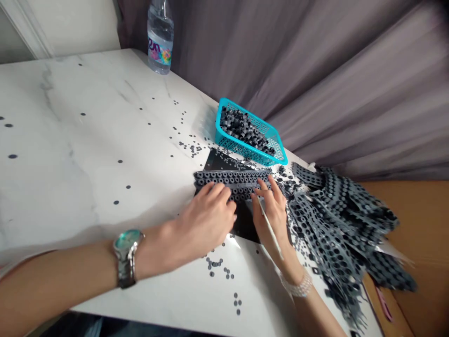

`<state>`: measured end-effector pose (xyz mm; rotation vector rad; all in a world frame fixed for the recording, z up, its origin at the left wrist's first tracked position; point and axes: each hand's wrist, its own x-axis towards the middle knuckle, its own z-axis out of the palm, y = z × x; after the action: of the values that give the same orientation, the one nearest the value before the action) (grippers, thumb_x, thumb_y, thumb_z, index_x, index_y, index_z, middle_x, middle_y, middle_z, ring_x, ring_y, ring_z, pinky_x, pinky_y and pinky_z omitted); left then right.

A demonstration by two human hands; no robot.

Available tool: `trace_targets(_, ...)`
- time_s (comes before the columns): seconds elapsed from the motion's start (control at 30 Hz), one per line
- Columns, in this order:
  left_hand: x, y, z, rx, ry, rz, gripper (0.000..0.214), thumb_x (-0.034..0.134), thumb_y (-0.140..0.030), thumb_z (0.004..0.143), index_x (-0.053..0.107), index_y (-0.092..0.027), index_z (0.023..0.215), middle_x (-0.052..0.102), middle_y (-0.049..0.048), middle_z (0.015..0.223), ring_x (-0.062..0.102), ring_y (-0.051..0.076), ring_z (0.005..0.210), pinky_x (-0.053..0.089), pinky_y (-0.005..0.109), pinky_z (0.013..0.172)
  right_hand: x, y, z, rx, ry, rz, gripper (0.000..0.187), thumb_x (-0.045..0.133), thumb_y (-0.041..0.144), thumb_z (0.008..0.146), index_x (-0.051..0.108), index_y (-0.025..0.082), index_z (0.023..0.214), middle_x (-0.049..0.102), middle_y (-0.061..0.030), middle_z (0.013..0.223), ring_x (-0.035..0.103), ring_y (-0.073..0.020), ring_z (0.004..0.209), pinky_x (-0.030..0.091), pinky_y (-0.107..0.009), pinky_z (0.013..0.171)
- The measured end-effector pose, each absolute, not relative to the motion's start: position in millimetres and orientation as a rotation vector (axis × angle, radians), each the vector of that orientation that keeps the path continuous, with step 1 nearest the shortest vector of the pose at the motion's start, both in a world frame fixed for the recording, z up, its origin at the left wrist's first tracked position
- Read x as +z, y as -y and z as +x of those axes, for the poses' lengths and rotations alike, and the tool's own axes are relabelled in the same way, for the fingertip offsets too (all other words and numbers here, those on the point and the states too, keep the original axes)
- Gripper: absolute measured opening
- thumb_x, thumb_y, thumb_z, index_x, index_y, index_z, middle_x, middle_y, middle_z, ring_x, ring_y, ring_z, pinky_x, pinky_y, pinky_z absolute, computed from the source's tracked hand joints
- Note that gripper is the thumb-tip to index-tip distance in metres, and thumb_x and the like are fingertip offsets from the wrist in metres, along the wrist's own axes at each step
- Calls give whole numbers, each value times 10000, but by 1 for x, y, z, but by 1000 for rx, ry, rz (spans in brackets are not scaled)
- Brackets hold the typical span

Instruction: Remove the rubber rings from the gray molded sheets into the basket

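A dark grey perforated rubber sheet (226, 178) with rows of ring-shaped pieces lies on a black mat (242, 220). My left hand (206, 217), wearing a watch (128, 257) on its wrist, rests at the sheet's near left edge. Its fingers are curled closed and hide whatever is under their tips. My right hand (271, 215) touches the sheet's right part with its fingers. A thin white stick-like tool (270, 227) runs along this hand, held near the thumb, its tip close to the rings.
Behind the mat stands a turquoise basket (252, 152) full of small black rings. Punched sheets (336, 215) are heaped at right, beside a cardboard surface (417, 224). Small black discs (214, 263) are scattered about the table. A water bottle (160, 40) stands at the back.
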<state>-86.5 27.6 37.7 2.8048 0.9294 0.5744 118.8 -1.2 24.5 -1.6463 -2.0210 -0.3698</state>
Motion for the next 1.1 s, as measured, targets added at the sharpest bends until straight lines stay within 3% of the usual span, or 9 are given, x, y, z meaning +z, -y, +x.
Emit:
trace_targets(0.1,55,-66,-103,690,-1026,2512,257,443,-251,906,681,-160,868,636,67,933,561,197,954,442,322,843,25,6,107,-334,2122,-1517,222,461,159,938,550,202,1137,647,-145,1207,436,-289,1335,438,-504,972)
trace_targets(0.27,52,-100,-122,610,-999,2300,184,577,-286,795,714,-221,899,621,33,906,561,182,895,430,295,782,27,8,89,-265,2331,-1338,196,483,109,920,534,224,1071,669,-120,1183,498,-268,1288,468,-437,917)
trace_targets(0.47,37,-92,-110,478,-1047,2303,327,617,-294,772,712,-300,1085,554,55,1039,477,240,1089,390,361,939,24,6,86,-282,2404,-1272,176,534,90,896,545,191,1039,692,-124,1151,519,-278,1269,463,-427,917)
trace_targets(0.67,27,-92,-105,500,-1068,2309,322,638,-326,753,731,-298,1060,521,67,1045,442,251,1050,390,391,935,22,2,87,-332,2461,-1254,124,505,127,925,543,197,1021,687,-122,1162,533,-266,1254,451,-425,921)
trace_targets(0.87,20,-93,-106,461,-1067,2308,326,656,-349,732,734,-334,1048,490,59,1057,415,255,1044,364,386,940,15,0,86,-399,2487,-1306,152,434,68,936,518,180,994,661,-150,1165,446,-248,1328,432,-393,954)
trace_targets(1.0,22,-95,-108,404,-1041,2315,380,663,-357,702,721,-355,1078,473,52,1066,411,259,1046,356,393,948,17,-3,96,-455,2189,-1589,183,356,94,956,507,193,982,658,-147,1111,411,-279,1349,427,-472,957)
trace_targets(1.1,24,-96,-109,370,-1013,2279,394,661,-359,688,720,-363,1077,460,51,1076,408,264,1053,353,394,955,23,1,106,-397,2009,-1707,131,396,173,961,517,204,1001,654,-139,1137,389,-299,1362,430,-511,955)
